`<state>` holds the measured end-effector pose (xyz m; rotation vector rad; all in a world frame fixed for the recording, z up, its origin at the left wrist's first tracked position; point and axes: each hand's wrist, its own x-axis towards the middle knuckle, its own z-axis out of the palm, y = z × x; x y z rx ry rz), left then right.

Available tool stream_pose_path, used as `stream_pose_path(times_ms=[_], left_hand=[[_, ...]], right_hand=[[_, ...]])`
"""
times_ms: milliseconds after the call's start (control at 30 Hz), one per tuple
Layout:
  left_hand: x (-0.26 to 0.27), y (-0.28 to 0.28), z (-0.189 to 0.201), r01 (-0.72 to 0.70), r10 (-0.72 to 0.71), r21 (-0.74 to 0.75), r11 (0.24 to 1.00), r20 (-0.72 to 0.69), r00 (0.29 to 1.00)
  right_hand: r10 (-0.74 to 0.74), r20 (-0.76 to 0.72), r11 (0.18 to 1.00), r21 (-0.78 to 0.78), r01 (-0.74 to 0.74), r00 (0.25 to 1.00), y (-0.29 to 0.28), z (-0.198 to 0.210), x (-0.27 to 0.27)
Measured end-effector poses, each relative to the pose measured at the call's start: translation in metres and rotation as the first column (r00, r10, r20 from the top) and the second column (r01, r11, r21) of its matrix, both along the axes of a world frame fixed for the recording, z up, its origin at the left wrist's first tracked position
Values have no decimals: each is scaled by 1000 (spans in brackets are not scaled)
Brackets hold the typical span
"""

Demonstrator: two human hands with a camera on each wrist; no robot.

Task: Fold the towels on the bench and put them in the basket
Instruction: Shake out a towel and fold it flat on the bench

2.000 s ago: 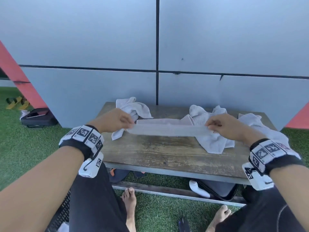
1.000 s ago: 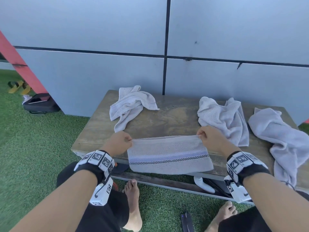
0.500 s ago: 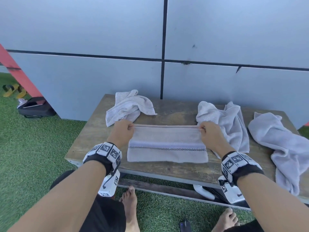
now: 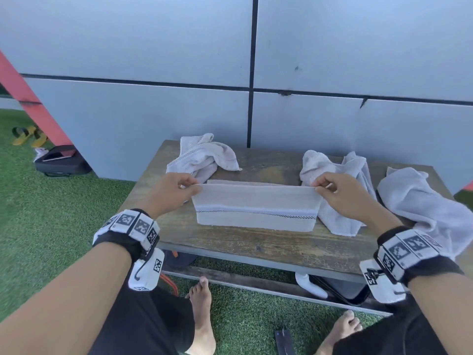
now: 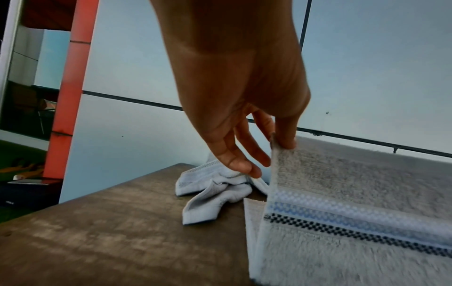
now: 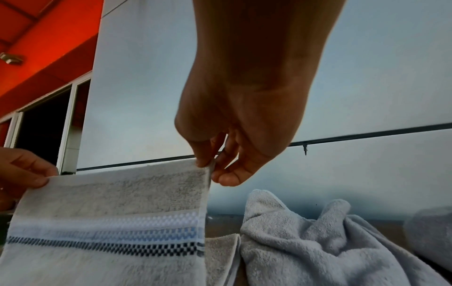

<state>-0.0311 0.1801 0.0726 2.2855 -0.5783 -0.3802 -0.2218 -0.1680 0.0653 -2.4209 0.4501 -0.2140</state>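
So the striped towel (image 4: 256, 210) is down on the wooden surface (image 4: 256, 248) now, near the front edge. Half a second ago its top edge lay flat with the rest of it; now both top corners are pinched and lifted, so the upper part stands up off the layer underneath. The left hand (image 4: 170, 194) has thumb and fingertip clamped on the left corner, and the right hand (image 4: 343, 194) is doing the same on the right corner. My guess is that's the next fold starting, with the edge about to be brought over to halve it again, so this one's only partway folded and nowhere near a basket, which I can't spot in any view. Count-wise there are four towels total: the one being held plus three crumpled ones, namely one at back left (image 4: 202, 156), one right behind the right hand (image 4: 340, 172) and one on the far right (image 4: 419, 201).
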Motion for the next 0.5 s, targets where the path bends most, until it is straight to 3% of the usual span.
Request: stream_pose_path(times_ms=[200,300,367,500], left_hand=[[40,-47,41,-72,74,-122,990,4,997],[66,-68,88,-118,151,-290,950,92,984],[74,-76,119,-139,220,-455,880,129,967],[67,-72,154,-19,216,-652,758,223,951]], right_hand=[[-164,47,985,-51,167,985,-17,43,50],[-220,258,966,-77,247,941,-25,93,76],[-201,426,958,-103,268,882,-27,127,84],[-195,619,961,-33,274,761,-26,164,75]])
